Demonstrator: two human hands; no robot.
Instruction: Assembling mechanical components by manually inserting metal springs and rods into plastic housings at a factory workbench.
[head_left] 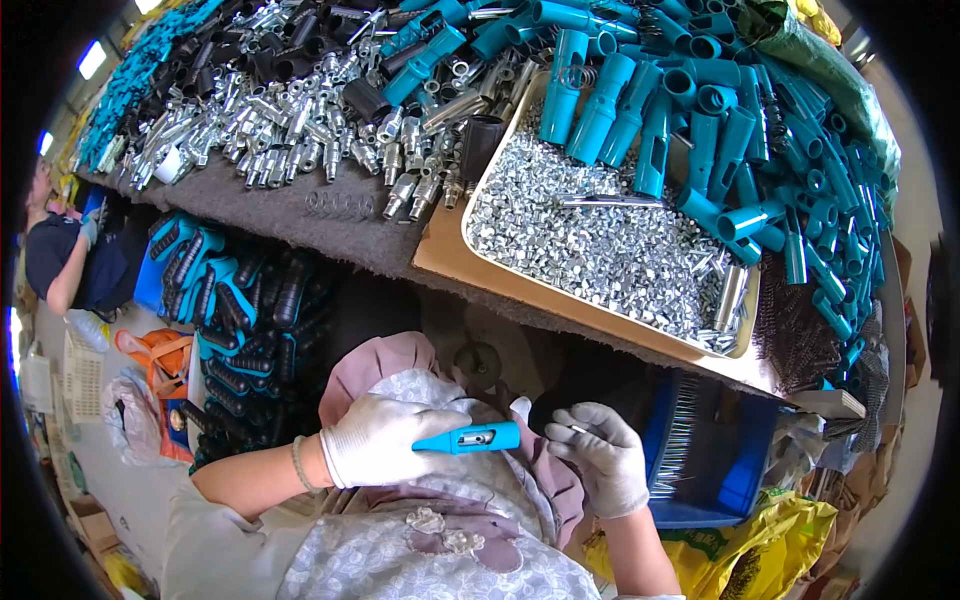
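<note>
My left hand [372, 440], in a white glove, is closed around a teal plastic sleeve [505, 437] held level above my lap. Through the slot in the sleeve's side a silver metal part [474, 438] shows. Just right of the sleeve's open end, my gloved right hand [610, 462] pinches a small, thin, light-coloured piece [577, 430] between thumb and fingers. That piece is too small to name, and it stays apart from the sleeve.
A cream tray [600, 296] of small silver pieces stands on the carpeted bench [270, 222]. Teal sleeves [620, 105] pile behind it, silver fittings [300, 130] to its left. A blue bin [715, 470] of thin rods is at right; another person [75, 250] works far left.
</note>
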